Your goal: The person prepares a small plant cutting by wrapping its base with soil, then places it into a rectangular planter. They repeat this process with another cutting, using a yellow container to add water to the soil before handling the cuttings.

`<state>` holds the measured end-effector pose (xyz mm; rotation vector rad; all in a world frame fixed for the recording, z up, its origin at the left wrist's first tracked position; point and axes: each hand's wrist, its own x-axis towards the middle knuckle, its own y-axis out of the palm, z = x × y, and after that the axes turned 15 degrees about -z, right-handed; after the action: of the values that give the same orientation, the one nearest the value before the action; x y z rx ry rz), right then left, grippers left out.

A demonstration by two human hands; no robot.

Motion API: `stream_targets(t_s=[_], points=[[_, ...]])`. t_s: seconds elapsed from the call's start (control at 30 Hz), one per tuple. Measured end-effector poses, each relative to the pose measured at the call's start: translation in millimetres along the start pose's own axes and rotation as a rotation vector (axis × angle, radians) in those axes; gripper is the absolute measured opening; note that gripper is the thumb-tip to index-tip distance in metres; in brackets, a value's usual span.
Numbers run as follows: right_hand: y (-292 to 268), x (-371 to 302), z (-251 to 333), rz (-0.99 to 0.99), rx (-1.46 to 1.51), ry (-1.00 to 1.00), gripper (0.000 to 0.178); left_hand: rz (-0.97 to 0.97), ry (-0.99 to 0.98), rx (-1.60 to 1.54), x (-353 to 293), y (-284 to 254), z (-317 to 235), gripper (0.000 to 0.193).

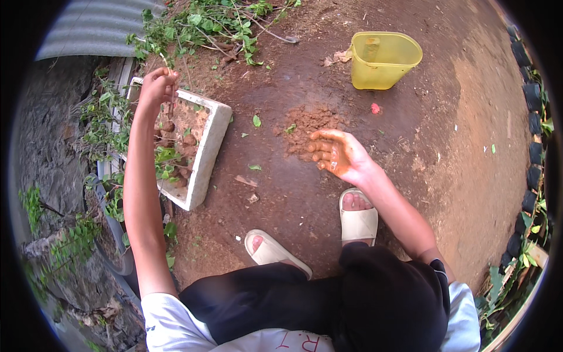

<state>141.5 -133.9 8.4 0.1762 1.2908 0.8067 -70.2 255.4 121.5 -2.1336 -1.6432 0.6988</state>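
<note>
My left hand [157, 88] is closed on a thin plant cutting [164, 57], whose leafy top sticks out above the fingers. It is held over the far end of a white foam box [212, 138]. Inside the box lie brown clods of soil [186, 144] and a few leafy sprigs [167, 161]. My right hand [335, 154] is open and palm up, its fingers slightly curled and smeared with wet orange mud. Just beyond those fingers a small heap of wet mud [305, 128] lies on the ground. Nothing rests in the right palm except the smear.
A translucent yellow plastic container [384, 61] stands at the far right of the mud heap. Cut leafy branches [217, 26] lie at the far left, near a corrugated sheet [97, 26]. A rough stone wall [50, 146] runs along the left; black pots [532, 149] line the right edge.
</note>
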Motion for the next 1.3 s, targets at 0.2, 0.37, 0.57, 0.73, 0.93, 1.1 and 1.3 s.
stream_targets(t_s=[0.2,0.37,0.57,0.73,0.93,1.1,1.3], points=[[-21,-1,5,-0.038,-0.012,-0.045,0.031,0.042,0.166,-0.001,5,-22,-42,0.011],[-4,-2,3,-0.019,0.028,-0.005,0.025,0.153,-0.084,0.013,13,-12,18,0.008],[-15,-2,9,-0.016,0.023,-0.051,0.026,0.224,-0.188,0.092,-30,-41,13,0.009],[-13,5,10,-0.102,-0.245,-0.288,0.024,0.092,-0.17,-0.067,-85,-90,-16,0.006],[-4,44,3,-0.306,-1.294,-1.137,0.047,0.065,-0.18,-0.506,-205,-42,-55,0.006],[0,74,-6,-0.316,-1.764,-1.393,0.071,0.12,-0.264,-0.49,-214,32,-25,0.009],[5,92,-15,-0.338,-1.993,-1.359,0.065,0.105,-0.392,-0.599,-220,75,34,0.008]])
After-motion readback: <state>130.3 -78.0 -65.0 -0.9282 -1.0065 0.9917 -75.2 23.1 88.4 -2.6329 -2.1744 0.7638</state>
